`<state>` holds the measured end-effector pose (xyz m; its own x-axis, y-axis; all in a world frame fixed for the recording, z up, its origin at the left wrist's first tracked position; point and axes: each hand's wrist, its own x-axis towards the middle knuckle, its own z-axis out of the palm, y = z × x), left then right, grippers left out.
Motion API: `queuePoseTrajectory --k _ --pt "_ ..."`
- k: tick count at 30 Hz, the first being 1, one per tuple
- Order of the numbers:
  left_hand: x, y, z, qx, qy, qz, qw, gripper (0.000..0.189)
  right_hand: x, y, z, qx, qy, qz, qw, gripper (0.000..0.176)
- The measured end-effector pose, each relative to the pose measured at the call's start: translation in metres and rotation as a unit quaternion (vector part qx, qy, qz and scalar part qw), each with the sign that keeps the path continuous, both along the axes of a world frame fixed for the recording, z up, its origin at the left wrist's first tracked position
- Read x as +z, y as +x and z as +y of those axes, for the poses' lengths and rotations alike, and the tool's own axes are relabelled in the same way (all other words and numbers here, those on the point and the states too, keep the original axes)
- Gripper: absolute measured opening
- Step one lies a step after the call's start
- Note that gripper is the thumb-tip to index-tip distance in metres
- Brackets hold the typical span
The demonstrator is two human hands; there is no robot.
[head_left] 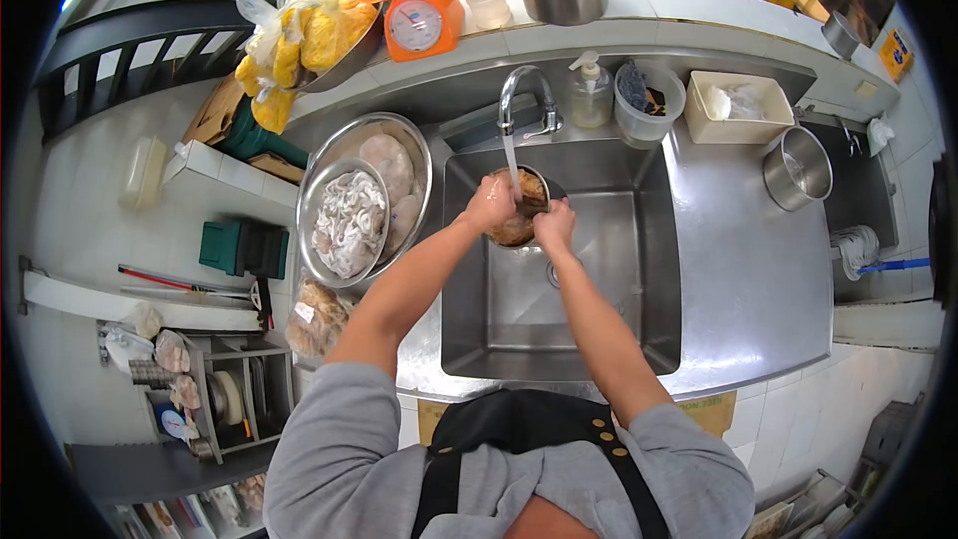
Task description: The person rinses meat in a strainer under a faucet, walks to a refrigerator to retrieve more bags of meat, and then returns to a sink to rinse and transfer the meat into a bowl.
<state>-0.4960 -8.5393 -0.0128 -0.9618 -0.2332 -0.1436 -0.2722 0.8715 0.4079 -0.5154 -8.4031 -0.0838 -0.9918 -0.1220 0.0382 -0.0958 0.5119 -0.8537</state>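
Over the steel sink (639, 269) I hold a small metal bowl (536, 183) filled with brownish pieces under the running tap (521, 90). My left hand (489, 205) grips the bowl's left rim. At the lower right rim, my right hand (554, 225) grips the same bowl. A thin stream of water falls into the bowl between my hands.
Left of the sink, a large steel basin (414, 145) holds pale meat and a smaller bowl (321, 202) of white strips. A soap dispenser (591, 95), a plastic tub (664, 100), a white tray (738, 105) and a steel pot (796, 168) stand behind and right. An orange scale (424, 25) sits on the ledge.
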Motion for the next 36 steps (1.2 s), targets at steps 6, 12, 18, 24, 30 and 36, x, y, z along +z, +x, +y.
queuePoseTrajectory --k 6,12,18,24,30,36 --pt "0.033 0.046 -0.010 0.163 0.035 0.067 0.984 0.017 -0.001 0.021 -0.004 -0.035 -0.157 -0.294 0.942 0.016" --pt "0.068 0.144 -0.032 0.421 0.411 0.119 0.800 0.018 -0.003 0.044 -0.003 -0.087 -0.231 -0.333 0.910 0.021" --pt "0.031 0.263 -0.063 0.504 0.534 0.230 0.639 0.014 -0.010 0.042 0.002 -0.049 -0.206 -0.319 0.924 0.020" --pt "-0.035 0.326 -0.099 0.584 0.035 0.250 0.772 0.014 -0.008 0.035 0.028 -0.041 -0.243 -0.314 0.917 0.020" --pt "0.039 0.312 -0.004 0.129 -0.146 -0.155 0.969 0.069 -0.008 0.028 0.033 -0.036 -0.258 -0.304 0.916 0.020" --pt "-0.011 0.285 0.005 0.225 -0.186 0.116 0.949 0.047 -0.006 0.025 0.028 -0.031 -0.251 -0.285 0.925 0.022"
